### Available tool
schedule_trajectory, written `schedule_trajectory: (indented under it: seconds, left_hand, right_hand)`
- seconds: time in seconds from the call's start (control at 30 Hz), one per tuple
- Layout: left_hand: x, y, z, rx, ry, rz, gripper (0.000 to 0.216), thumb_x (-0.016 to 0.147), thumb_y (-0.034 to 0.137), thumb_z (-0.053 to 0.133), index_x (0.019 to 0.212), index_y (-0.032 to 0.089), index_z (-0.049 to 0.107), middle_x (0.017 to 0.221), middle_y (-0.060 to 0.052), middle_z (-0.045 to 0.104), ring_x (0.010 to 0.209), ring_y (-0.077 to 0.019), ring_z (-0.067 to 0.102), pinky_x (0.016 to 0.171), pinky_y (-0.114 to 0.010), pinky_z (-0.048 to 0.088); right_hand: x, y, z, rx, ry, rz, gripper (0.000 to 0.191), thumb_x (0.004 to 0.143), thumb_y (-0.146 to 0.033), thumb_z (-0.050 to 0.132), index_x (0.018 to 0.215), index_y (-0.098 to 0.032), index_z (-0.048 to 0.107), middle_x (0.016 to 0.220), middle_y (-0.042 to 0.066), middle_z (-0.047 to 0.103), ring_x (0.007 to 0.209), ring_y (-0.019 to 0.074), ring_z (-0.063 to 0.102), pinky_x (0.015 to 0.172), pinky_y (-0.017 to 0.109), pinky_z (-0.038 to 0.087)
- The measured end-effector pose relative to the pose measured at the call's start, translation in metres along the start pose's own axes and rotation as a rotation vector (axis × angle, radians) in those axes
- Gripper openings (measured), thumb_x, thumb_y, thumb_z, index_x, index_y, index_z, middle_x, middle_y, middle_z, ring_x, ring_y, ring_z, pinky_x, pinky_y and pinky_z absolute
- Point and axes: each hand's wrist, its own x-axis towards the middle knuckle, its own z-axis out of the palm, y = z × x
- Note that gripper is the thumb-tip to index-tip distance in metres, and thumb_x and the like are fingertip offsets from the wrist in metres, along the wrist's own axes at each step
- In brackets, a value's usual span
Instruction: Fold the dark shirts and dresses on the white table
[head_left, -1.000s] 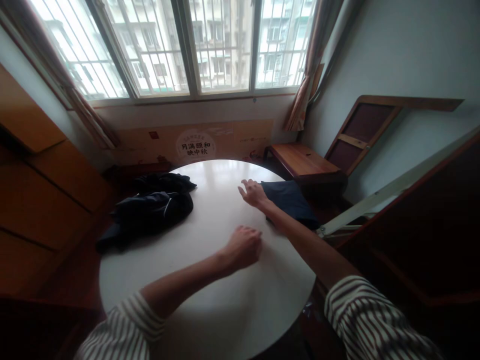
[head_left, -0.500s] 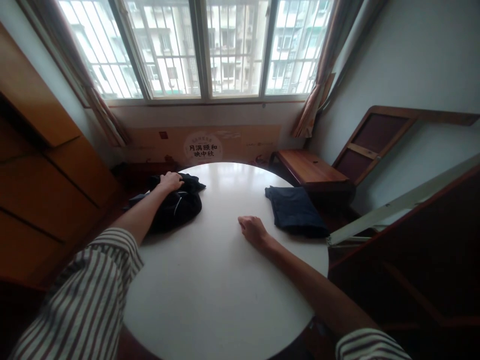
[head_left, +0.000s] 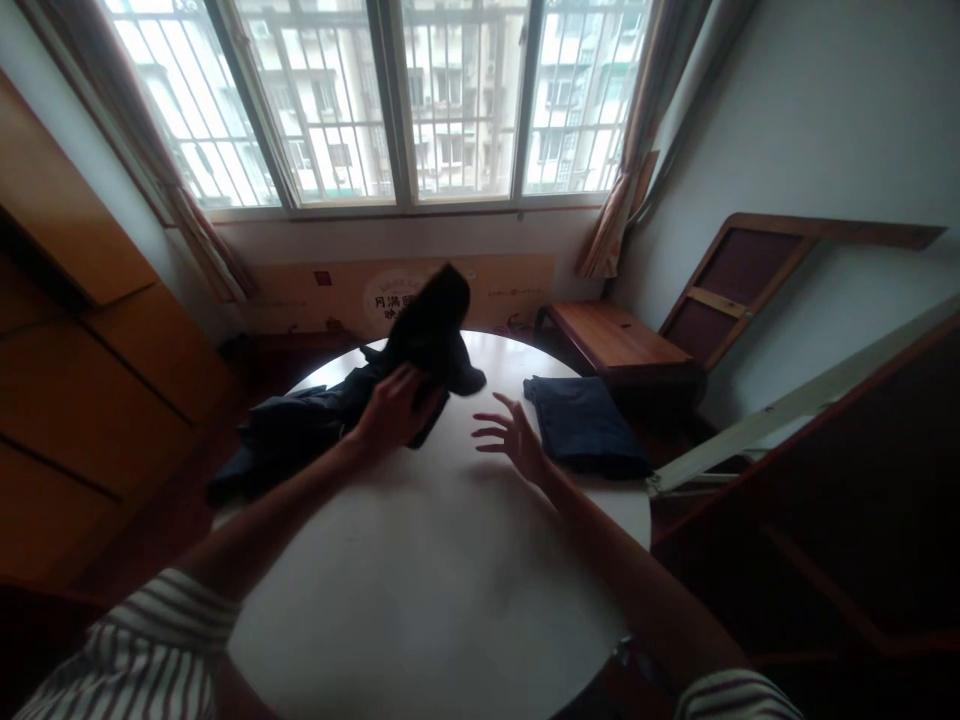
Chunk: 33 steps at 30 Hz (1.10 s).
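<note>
My left hand (head_left: 394, 408) is closed on a black garment (head_left: 431, 325), lifted above the far left of the white round table (head_left: 420, 590). The cloth flares upward and its loose parts are blurred; its exact kind I cannot make out. Under and behind my left wrist lies a crumpled dark navy garment (head_left: 289, 425), partly covered by my forearm. My right hand (head_left: 514, 438) hovers over the table's middle, fingers spread and holding nothing. Just to its right rests a folded navy garment (head_left: 589, 425), flat near the table's right edge.
A wooden bench (head_left: 615, 335) stands beyond the table's right side, with a wooden frame panel (head_left: 739, 275) against the wall. Orange-brown cabinets (head_left: 120, 380) are on the left. A barred window (head_left: 337, 110) with curtains (head_left: 611, 225) fills the far wall.
My left hand has lifted the black garment off the pile and moved it right. The navy cloth beneath is now exposed. My right hand has opened from a fist.
</note>
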Motion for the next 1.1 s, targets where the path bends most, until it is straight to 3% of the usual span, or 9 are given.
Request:
schedule_trajectory:
  seconds: [0.1, 0.2, 0.37, 0.47, 0.6, 0.7, 0.8, 0.93, 1.1]
  left_hand:
    - [-0.058, 0.043, 0.026, -0.143, -0.37, 0.034, 0.004, 0.083, 0.019, 0.061, 0.081, 0.018, 0.057, 0.08, -0.005, 0.062, 0.075, -0.0193, 0.06, 0.069, -0.029, 0.047]
    - [-0.083, 0.061, 0.03, -0.234, -0.54, -0.016, 0.006, 0.081, 0.015, 0.059, 0.083, 0.019, 0.054, 0.081, -0.004, 0.061, 0.076, -0.0181, 0.058, 0.069, -0.028, 0.047]
    - [-0.068, 0.045, 0.006, -0.263, -0.429, -0.129, 0.005, 0.09, 0.021, 0.056, 0.086, 0.019, 0.054, 0.08, -0.002, 0.059, 0.073, -0.0153, 0.057, 0.068, -0.027, 0.046]
    - [-0.065, 0.042, -0.01, -0.307, -0.281, -0.198, 0.006, 0.093, 0.024, 0.054, 0.089, 0.02, 0.053, 0.078, -0.001, 0.059, 0.07, -0.0137, 0.058, 0.066, -0.026, 0.048]
    - [-0.081, 0.065, -0.041, -0.523, -0.276, 0.011, 0.009, 0.086, 0.014, 0.055, 0.089, 0.02, 0.05, 0.084, -0.003, 0.06, 0.076, -0.0142, 0.06, 0.085, -0.034, 0.052]
    - [-0.1, 0.082, -0.062, -0.658, -0.383, 0.095, 0.02, 0.075, 0.008, 0.057, 0.085, 0.021, 0.047, 0.082, -0.003, 0.06, 0.086, -0.018, 0.063, 0.103, -0.047, 0.046]
    - [-0.119, 0.091, -0.069, -0.676, -0.52, 0.067, 0.023, 0.07, 0.007, 0.058, 0.086, 0.021, 0.048, 0.085, -0.005, 0.061, 0.103, -0.0229, 0.063, 0.105, -0.047, 0.045]
    - [-0.143, 0.102, -0.065, -0.446, -0.548, 0.167, 0.016, 0.077, 0.008, 0.062, 0.085, 0.021, 0.057, 0.095, -0.007, 0.062, 0.108, -0.0228, 0.059, 0.109, -0.047, 0.042]
    - [-0.168, 0.109, -0.066, -0.248, -0.473, 0.227, 0.012, 0.085, 0.01, 0.058, 0.09, 0.021, 0.061, 0.079, -0.003, 0.061, 0.085, -0.0175, 0.06, 0.111, -0.051, 0.039]
  right_hand:
    - [-0.006, -0.012, -0.007, 0.091, -0.054, 0.064, 0.076, 0.081, -0.076, 0.047, 0.142, -0.031, 0.037, 0.105, 0.005, 0.065, 0.08, 0.0191, 0.064, 0.071, 0.034, 0.053]
    - [-0.011, -0.016, -0.007, -0.157, -0.045, 0.103, 0.074, 0.071, -0.058, 0.074, 0.134, -0.027, 0.052, 0.103, 0.005, 0.065, 0.088, 0.019, 0.063, 0.078, 0.031, 0.052]
    - [-0.013, -0.024, -0.002, -0.54, -0.047, 0.074, 0.051, 0.073, -0.054, 0.074, 0.113, -0.023, 0.066, 0.109, 0.006, 0.065, 0.103, 0.0207, 0.061, 0.088, 0.029, 0.049]
    - [-0.018, -0.039, 0.0, -0.803, -0.109, 0.065, 0.045, 0.078, -0.06, 0.066, 0.094, -0.019, 0.07, 0.094, 0.004, 0.068, 0.088, 0.0183, 0.063, 0.076, 0.026, 0.048]
    - [-0.041, -0.07, 0.006, -1.062, -0.452, 0.258, 0.059, 0.08, -0.071, 0.056, 0.064, -0.015, 0.065, 0.056, -0.001, 0.052, 0.05, 0.0104, 0.045, 0.047, 0.024, 0.032]
    - [-0.073, -0.088, 0.019, -1.206, -0.664, 0.288, 0.049, 0.078, -0.065, 0.064, 0.072, -0.017, 0.07, 0.059, 0.0, 0.056, 0.053, 0.0122, 0.049, 0.05, 0.024, 0.034]
    - [-0.1, -0.091, 0.044, -1.427, -0.463, 0.032, 0.025, 0.089, -0.042, 0.062, 0.092, -0.019, 0.071, 0.087, 0.008, 0.066, 0.08, 0.0202, 0.06, 0.07, 0.028, 0.043]
    - [-0.108, -0.071, 0.082, -1.596, -0.148, -0.151, 0.043, 0.096, -0.051, 0.046, 0.092, -0.014, 0.068, 0.105, 0.018, 0.062, 0.099, 0.0292, 0.056, 0.085, 0.039, 0.043]
    - [-0.092, -0.041, 0.09, -1.454, -0.35, -0.061, 0.027, 0.092, -0.039, 0.056, 0.086, -0.014, 0.064, 0.091, 0.012, 0.064, 0.086, 0.0236, 0.059, 0.08, 0.035, 0.044]
